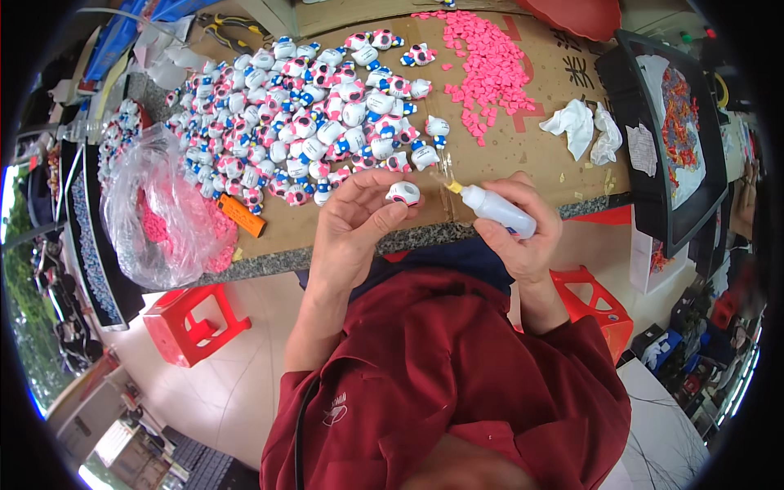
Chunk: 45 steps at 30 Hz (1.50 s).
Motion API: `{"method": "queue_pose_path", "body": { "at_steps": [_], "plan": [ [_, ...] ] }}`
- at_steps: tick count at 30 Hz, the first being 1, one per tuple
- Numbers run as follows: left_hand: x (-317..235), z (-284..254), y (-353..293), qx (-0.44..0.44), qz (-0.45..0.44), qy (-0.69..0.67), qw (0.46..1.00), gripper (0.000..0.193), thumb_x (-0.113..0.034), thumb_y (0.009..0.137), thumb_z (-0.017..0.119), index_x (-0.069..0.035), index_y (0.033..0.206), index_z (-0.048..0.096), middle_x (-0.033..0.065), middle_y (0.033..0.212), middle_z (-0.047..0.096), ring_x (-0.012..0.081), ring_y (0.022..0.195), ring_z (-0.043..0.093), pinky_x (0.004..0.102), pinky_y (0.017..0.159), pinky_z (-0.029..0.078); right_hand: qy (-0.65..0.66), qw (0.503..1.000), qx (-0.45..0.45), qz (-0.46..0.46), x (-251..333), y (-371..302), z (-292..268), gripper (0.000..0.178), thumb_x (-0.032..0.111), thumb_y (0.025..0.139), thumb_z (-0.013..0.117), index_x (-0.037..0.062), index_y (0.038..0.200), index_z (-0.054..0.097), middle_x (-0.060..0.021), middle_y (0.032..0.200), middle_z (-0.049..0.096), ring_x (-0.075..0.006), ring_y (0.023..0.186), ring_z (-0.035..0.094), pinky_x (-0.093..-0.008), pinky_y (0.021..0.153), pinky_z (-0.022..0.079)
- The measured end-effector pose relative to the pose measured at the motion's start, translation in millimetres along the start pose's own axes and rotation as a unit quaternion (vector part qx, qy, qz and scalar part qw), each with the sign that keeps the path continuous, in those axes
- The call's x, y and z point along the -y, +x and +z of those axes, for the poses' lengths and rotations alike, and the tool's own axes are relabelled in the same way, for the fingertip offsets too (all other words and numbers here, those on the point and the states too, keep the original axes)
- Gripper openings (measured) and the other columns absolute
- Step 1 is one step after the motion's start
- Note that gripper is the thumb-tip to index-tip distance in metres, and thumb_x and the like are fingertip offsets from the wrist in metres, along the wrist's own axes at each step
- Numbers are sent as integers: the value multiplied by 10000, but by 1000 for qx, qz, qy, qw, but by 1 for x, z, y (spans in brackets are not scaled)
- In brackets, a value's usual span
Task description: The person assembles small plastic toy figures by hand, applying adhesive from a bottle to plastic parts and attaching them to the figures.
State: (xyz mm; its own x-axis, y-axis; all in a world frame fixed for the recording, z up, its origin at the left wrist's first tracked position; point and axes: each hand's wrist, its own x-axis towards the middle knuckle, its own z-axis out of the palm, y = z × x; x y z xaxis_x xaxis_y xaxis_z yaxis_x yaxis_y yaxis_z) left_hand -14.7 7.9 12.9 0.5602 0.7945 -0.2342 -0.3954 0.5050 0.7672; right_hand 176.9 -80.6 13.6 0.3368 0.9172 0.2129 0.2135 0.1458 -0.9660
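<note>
From where I stand, a person in a dark red shirt [457, 359] is at the tabletop [408, 239], its speckled stone edge showing below a sheet of cardboard [563, 167]. The left hand [359, 212] has its grip pinching a small white toy piece [403, 193] between thumb and fingers, held up near the front edge, just below the pile. The right hand [527, 229] has its grip closed around a white squeeze bottle [500, 211], tilted so that its yellow nozzle [454, 187] points up and to the left; nozzle and toy piece are near each other but apart.

Beyond the left hand spreads a big heap of little toy figures [302, 114], white, pink and blue. To its right on the cardboard lies a scatter of small pink pieces [482, 65], with crumpled tissues [572, 126] farther right. A black tray [649, 204] stands at the right side, red and orange bits inside. On the left, a clear plastic bag [135, 175] with pink bits sits beside an orange tool [242, 215] with a dark end. Pliers [229, 33] lie at the back left. Below, I see one red stool [175, 331] on the floor to the left, and another red stool [616, 322] to the right.
</note>
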Motion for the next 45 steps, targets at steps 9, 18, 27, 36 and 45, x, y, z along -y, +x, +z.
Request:
{"method": "queue_pose_path", "body": {
  "at_steps": [9,18,27,36,45],
  "plan": [
    [5,2,-3,-32,45,105,993,318,83,830,614,45,1136,536,109,1076,612,124,908,612,240,776,513,-73,995,22,-70,12,2,-3,373,115,663,802,-5,990,667,-70,761,646,-175,651,542,-277,573,421],
    [7,7,-2,-38,56,215,974,324,123,804,609,59,1115,545,100,1018,622,102,859,607,199,737,492,-102,987,55,-109,8,4,-2,396,73,630,817,-8,992,679,-75,751,665,-164,619,527,-278,537,411],
    [6,11,-2,-38,56,253,965,339,131,787,622,56,1111,556,95,1020,624,93,858,599,208,740,488,-110,986,55,-108,7,4,0,378,77,636,815,-12,978,680,-73,747,667,-163,608,524,-277,531,410],
    [6,8,-2,-50,58,259,963,326,126,787,624,57,1099,556,97,1009,627,109,884,605,225,781,496,-109,987,44,-106,7,3,-2,357,86,652,812,-16,969,683,-73,742,665,-159,606,521,-277,526,408],
    [8,9,0,-46,62,274,959,328,128,786,626,51,1098,562,90,1001,629,99,873,599,226,781,494,-111,988,63,-81,10,5,-2,348,94,651,815,-15,956,689,-60,719,659,-154,615,521,-269,532,409]
  ]
}}
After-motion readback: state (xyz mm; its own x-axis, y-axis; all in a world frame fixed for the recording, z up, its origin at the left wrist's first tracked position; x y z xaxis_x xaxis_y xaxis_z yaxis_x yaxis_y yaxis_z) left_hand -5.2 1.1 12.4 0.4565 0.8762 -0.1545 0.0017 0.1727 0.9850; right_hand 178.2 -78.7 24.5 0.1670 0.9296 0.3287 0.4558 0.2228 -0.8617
